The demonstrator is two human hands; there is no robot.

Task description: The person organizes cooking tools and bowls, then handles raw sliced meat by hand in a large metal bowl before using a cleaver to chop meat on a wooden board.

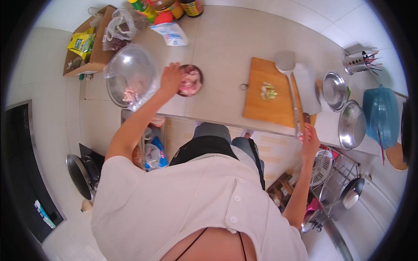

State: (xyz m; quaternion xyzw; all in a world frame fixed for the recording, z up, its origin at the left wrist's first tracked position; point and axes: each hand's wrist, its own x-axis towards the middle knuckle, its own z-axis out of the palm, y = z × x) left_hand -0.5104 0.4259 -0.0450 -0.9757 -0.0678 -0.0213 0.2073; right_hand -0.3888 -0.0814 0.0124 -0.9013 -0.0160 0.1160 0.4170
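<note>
My left hand rests along the left rim of a small round bowl of sliced raw meat; its thumb is hidden, so whether it grips the rim is unclear. At the counter's front edge, my right hand is closed at the dark handle of a cleaver. The end of a metal spatula's handle meets those same fingers. This spatula lies across the right side of a wooden cutting board. Chopped pale-green pieces sit mid-board.
Left of the bowl stands a metal basin with meat and clear plastic. Behind it are a cardboard box, a white packet and sauce jars. Metal bowls, a utensil holder and a blue plastic container line the right.
</note>
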